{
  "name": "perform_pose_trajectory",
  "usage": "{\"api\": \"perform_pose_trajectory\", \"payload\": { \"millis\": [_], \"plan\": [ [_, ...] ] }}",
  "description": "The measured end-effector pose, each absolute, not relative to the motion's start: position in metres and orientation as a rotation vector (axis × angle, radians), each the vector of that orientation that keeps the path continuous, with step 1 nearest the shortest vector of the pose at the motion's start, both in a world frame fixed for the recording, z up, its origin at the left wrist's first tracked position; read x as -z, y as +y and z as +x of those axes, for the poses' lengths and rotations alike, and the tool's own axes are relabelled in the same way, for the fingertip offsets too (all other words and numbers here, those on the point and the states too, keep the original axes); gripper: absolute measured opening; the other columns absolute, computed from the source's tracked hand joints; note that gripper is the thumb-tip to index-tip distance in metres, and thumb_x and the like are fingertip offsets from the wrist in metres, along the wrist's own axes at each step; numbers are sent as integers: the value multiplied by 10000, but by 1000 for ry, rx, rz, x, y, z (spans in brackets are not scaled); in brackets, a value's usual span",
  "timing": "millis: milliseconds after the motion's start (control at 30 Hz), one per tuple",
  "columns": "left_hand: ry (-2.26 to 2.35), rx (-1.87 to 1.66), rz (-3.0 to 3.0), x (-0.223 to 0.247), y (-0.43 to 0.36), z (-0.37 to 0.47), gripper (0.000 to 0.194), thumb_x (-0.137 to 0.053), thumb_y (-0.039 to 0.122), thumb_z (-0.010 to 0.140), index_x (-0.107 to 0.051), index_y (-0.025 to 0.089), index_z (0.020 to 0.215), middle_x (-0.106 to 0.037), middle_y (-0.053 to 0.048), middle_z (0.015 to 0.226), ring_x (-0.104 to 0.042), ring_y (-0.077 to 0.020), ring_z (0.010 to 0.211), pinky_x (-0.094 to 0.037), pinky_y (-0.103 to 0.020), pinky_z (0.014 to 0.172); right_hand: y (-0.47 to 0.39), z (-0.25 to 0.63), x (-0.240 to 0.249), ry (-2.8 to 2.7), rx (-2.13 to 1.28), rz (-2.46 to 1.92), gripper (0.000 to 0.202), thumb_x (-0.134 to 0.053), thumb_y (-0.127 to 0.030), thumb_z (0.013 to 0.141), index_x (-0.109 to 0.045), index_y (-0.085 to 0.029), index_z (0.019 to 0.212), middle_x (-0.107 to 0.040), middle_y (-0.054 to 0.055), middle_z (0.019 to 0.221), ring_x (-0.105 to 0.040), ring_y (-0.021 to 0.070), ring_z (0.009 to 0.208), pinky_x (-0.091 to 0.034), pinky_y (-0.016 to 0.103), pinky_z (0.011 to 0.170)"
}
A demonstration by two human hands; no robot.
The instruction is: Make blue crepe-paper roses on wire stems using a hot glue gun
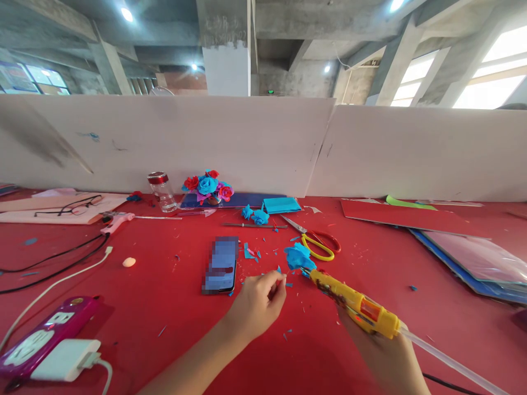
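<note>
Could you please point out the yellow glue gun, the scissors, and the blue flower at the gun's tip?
Yellow glue gun [353,297], head view: middle of its body.
Scissors [303,231], head view: near the pivot.
Blue flower [298,256], head view: its petals.

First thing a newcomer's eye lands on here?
Probably the yellow glue gun in the right hand, right of centre, with a blue flower right at its nozzle and the left hand just left of it. Next, the red, blue and purple flower bunch at the back of the bright red table, right of the clear bottle.
</note>
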State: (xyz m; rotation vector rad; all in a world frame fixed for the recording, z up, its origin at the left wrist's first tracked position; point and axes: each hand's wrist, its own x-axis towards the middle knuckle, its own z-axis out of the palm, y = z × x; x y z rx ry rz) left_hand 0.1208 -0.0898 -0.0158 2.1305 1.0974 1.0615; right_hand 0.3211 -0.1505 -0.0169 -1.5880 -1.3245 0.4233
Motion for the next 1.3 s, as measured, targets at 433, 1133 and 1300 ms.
{"api": "perform_pose_trajectory", "payload": {
  "millis": [433,1133,1300],
  "plan": [
    [1134,-1072,1998,11,-89,123,210,-438,241,846,-537,156,681,-293,80,463,-292,-69,419,-231,-204,429,-150,323,26,-1375,-393,-1587,177,-580,-341,686,-517,-207,590,-528,-13,472,-485,133,407,-401,218,353],
    [1104,-1028,1710,5,-93,127,252,-472,336,831,-574,145,701,-341,75,447,-345,-76,396,-251,-199,393,-150,319,30,-1376,-317,-1565,184,-586,-358,705,-571,-176,684,-582,20,565,-520,149,459,-410,238,391],
    [1110,-1035,1707,4,-93,128,266,-475,351,832,-567,146,689,-342,76,439,-337,-71,377,-245,-197,381,-149,315,27,-1332,-304,-1577,207,-592,-338,700,-506,-202,571,-495,-18,466,-441,119,402,-369,225,353]
  ]
}}
